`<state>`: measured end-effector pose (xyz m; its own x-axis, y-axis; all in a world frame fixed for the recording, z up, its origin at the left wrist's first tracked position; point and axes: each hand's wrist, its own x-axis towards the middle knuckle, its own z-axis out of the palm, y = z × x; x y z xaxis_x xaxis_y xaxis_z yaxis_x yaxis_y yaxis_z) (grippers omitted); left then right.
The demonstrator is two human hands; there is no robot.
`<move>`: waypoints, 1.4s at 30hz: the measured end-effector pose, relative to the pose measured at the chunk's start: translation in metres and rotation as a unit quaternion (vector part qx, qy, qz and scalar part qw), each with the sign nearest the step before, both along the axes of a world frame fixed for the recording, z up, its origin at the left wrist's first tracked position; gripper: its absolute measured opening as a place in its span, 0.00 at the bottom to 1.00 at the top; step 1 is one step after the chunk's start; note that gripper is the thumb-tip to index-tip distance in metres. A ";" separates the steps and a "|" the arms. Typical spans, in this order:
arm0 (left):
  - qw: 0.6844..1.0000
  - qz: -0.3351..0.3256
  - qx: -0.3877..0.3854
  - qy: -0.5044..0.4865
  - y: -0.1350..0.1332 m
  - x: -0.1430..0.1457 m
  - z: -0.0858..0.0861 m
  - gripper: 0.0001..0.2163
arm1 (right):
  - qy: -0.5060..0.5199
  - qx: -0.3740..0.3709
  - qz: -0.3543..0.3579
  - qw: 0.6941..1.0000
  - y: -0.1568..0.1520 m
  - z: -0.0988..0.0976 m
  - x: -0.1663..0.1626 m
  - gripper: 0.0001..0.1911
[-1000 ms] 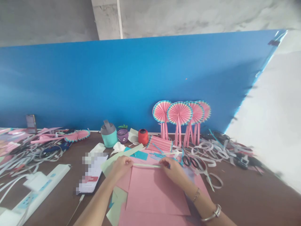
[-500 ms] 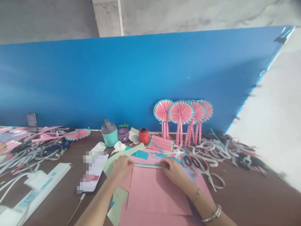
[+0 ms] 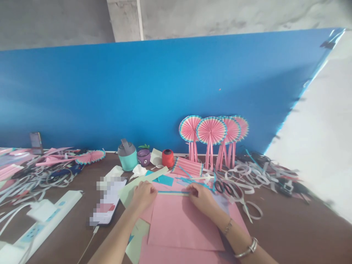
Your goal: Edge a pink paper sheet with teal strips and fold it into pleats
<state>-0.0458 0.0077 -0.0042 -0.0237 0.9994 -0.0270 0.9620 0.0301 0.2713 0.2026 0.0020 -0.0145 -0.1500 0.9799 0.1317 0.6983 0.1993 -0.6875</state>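
A pink paper sheet (image 3: 184, 223) lies flat in front of me, its far edge bordered by a blue and cream strip (image 3: 173, 193). My left hand (image 3: 144, 195) is closed at the far left corner, thumb and fingers pinching the edge. At the far right corner, my right hand (image 3: 201, 200) grips the same edge with curled fingers. More pink paper and pale green paper (image 3: 140, 234) lie underneath. Just beyond the hands are a blue paper piece (image 3: 164, 180), thin blue strips and a pleated pink paper (image 3: 188, 167).
Scissors (image 3: 224, 187) and tangled white strips (image 3: 251, 176) lie on the right. Pink round fans (image 3: 211, 131) lean against the blue partition (image 3: 132, 91). A red thread spool (image 3: 167, 158), a purple pot (image 3: 144, 157), a teal cup (image 3: 128, 159), a phone (image 3: 110, 205) and a power strip (image 3: 52, 223) surround the papers.
Both hands keep nearly the same pose on the paper's far edge. A bit of another person's hand at the far left edge is no longer in view.
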 end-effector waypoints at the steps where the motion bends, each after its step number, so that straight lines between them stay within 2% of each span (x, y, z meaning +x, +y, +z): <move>1: 1.000 -0.001 0.000 0.002 0.000 0.000 0.000 0.09 | 0.001 -0.001 0.001 1.000 0.000 0.000 0.000 0.17; 7: 1.000 -0.002 0.001 0.014 -0.001 0.002 0.001 0.09 | 0.020 0.002 0.005 1.000 0.002 -0.004 0.001 0.17; 18: 1.000 -0.004 0.005 0.029 -0.002 0.003 -0.001 0.10 | -0.004 -0.022 -0.021 1.000 0.002 0.001 -0.001 0.17; 42: 0.999 -0.008 0.000 0.052 -0.005 0.007 0.004 0.11 | -0.052 -0.029 -0.041 0.997 0.007 -0.006 -0.005 0.18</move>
